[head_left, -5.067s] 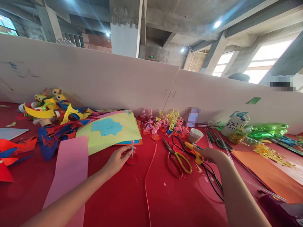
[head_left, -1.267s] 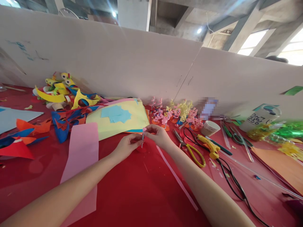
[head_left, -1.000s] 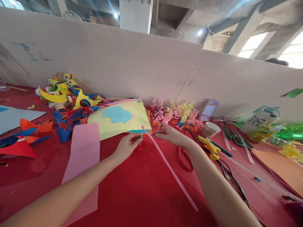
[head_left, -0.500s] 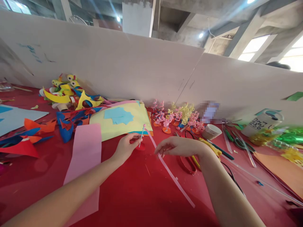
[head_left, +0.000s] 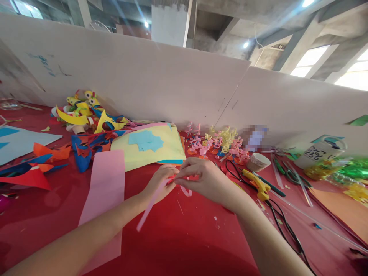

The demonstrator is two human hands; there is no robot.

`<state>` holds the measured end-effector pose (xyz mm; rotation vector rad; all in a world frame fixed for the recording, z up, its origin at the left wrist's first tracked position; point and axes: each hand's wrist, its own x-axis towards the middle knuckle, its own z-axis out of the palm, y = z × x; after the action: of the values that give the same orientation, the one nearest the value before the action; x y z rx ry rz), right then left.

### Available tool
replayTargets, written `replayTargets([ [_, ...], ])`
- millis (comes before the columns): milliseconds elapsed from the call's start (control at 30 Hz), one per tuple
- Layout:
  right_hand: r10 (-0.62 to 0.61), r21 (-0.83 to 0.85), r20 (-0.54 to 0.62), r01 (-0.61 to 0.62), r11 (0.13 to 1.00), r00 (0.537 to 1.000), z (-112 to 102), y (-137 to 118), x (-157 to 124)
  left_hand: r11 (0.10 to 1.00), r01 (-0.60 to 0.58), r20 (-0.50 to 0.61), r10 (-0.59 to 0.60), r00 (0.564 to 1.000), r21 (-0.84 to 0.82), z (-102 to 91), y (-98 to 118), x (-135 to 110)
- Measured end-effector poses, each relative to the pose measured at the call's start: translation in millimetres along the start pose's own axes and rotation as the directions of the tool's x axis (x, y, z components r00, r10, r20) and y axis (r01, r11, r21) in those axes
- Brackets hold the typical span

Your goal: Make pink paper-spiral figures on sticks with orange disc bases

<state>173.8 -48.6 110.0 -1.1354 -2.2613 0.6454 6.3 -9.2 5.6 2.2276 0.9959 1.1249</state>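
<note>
My left hand point(head_left: 160, 181) is closed in a pinch at the middle of the table. The thin stick seen in it earlier is now mostly hidden by my fingers, with a bit of red showing between the hands. My right hand point(head_left: 198, 173) meets it from the right, its fingertips pinched on a narrow pink paper strip point(head_left: 149, 207). One end of the strip hangs down to the left past my left wrist, and part of it curves in a loop under my right fingers. A larger pink paper sheet point(head_left: 106, 191) lies left of my hands.
Yellow paper point(head_left: 143, 149) with blue pieces point(head_left: 146, 140) lies behind my hands. Pink and yellow curled paper figures point(head_left: 221, 142) stand by the board point(head_left: 161, 80). A yellow glue gun point(head_left: 258, 184), its black cable, a paper cup point(head_left: 258, 162) and scissors point(head_left: 294, 174) are on the right.
My right hand has moved left to my left hand and closed on the pink strip. The strip's loose end has swung from the lower right to the lower left.
</note>
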Motion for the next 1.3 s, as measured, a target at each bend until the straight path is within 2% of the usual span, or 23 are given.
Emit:
replayTargets([
  [67,0.054,0.060,-0.006,-0.053,0.997,0.999,-2,4,2,1.000,-0.012,0.053,0.013,0.999,-0.019,0.2,5,0],
  [167,0.168,0.153,-0.082,-0.154,0.976,0.982,-7,19,6,0.998,-0.023,0.113,0.029,0.993,-0.058,1.7,10,-1],
  [233,0.201,0.215,-0.129,-0.171,0.962,0.971,-9,32,8,0.996,-0.011,0.134,0.023,0.991,-0.092,3.1,13,-2],
  [333,0.190,0.239,-0.159,-0.149,0.960,0.969,-11,50,12,0.986,0.056,0.132,-0.035,0.991,-0.155,4.8,16,-3],
  [433,0.206,0.239,-0.110,-0.175,0.955,0.972,-11,63,15,0.970,0.121,0.112,-0.099,0.989,-0.210,4.7,18,-2],
  [600,0.278,0.284,0.087,-0.291,0.914,0.957,-11,76,16,0.941,0.240,0.126,-0.215,0.969,-0.241,0.1,17,3],
  [733,0.303,0.173,0.134,-0.323,0.930,0.944,-12,77,13,0.901,0.304,0.136,-0.275,0.952,-0.310,-3.1,13,5],
  [800,0.308,0.066,0.095,-0.315,0.947,0.947,-14,73,11,0.877,0.333,0.113,-0.313,0.943,-0.347,-3.0,11,5],
  [933,0.211,-0.130,-0.036,-0.214,0.968,0.977,-17,66,9,0.829,0.362,0.082,-0.363,0.928,-0.426,-1.6,6,6],
  [1000,0.205,-0.124,-0.052,-0.210,0.970,0.977,-16,63,9,0.812,0.368,0.087,-0.371,0.925,-0.453,-1.5,5,6],
  [1167,0.258,0.028,0.005,-0.258,0.966,0.966,-12,58,12,0.782,0.392,0.122,-0.384,0.915,-0.484,-2.8,6,7],
  [1300,0.282,0.060,0.061,-0.286,0.956,0.957,-12,55,11,0.760,0.414,0.140,-0.402,0.905,-0.501,-3.2,5,6],
])
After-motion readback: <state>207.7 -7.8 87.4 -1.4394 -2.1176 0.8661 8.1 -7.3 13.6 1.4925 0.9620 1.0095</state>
